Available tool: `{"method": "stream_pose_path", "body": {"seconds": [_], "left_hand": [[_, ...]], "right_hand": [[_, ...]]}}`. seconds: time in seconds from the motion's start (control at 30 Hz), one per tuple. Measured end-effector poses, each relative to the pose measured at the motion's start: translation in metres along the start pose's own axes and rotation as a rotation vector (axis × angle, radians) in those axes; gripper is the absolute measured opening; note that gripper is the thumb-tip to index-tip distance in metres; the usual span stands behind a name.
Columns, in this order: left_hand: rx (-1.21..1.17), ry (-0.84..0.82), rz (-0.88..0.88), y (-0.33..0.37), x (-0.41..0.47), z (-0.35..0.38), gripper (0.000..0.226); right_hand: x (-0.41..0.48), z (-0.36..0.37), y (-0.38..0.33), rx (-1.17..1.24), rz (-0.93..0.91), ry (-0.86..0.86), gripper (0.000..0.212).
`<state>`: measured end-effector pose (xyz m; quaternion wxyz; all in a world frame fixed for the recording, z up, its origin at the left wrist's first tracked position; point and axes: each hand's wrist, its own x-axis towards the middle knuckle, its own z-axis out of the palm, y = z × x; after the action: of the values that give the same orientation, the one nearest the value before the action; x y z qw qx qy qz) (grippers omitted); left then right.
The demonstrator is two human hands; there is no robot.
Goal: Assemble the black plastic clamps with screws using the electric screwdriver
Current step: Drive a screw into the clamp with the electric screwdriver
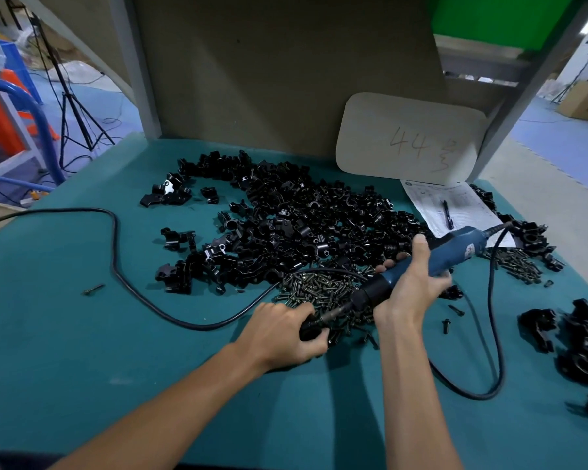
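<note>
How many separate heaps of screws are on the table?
2. The central screw heap lies under the electric screwdriver; the right screw heap lies near the paper. The clamp pile may hide more.

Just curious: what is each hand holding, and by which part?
The right hand grips the electric screwdriver around its blue body. The left hand holds a black clamp under the bit; which part is hidden.

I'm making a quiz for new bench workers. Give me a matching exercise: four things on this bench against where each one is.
Things:
1 electric screwdriver
2 pen
3 lone screw
4 board marked 44

Places:
a on the paper sheet
b leaning against the back panel
c in the right hand
d alone on the mat, far left

Pairs: 1-c, 2-a, 3-d, 4-b
</note>
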<state>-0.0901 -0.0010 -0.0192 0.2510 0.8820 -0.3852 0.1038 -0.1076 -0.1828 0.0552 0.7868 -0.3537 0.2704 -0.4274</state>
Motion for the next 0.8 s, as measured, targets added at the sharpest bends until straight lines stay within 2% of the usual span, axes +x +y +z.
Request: {"method": "stream_pose_path", "body": {"seconds": [0.1,0.4,0.47,0.67,0.8], "left_hand": [[-0.008,0.023,-0.017,-0.0001,0.0000,-0.0004,0.034],[-0.002,0.024,0.000,-0.0003,-0.0004,-0.0006,0.033],[0.000,0.023,0.007,-0.0003,-0.0007,-0.0015,0.032],[0.027,0.005,0.019,0.0000,-0.0009,-0.0005,0.037],[0.050,0.018,0.016,0.0014,-0.0008,-0.0006,0.033]], "right_hand": [[-0.0004,0.0007,0.0032,-0.004,-0.014,-0.001,0.072],[0.0047,-0.0024,0.0002,0.090,0.055,-0.051,0.091],[0.0028,-0.0020,-0.0003,0.087,0.032,-0.053,0.082],[0.0015,-0.0039,-0.0046,0.041,0.059,0.026,0.031],[0.0023,-0.0019,-0.0056,-0.006,0.036,0.041,0.026]]}}
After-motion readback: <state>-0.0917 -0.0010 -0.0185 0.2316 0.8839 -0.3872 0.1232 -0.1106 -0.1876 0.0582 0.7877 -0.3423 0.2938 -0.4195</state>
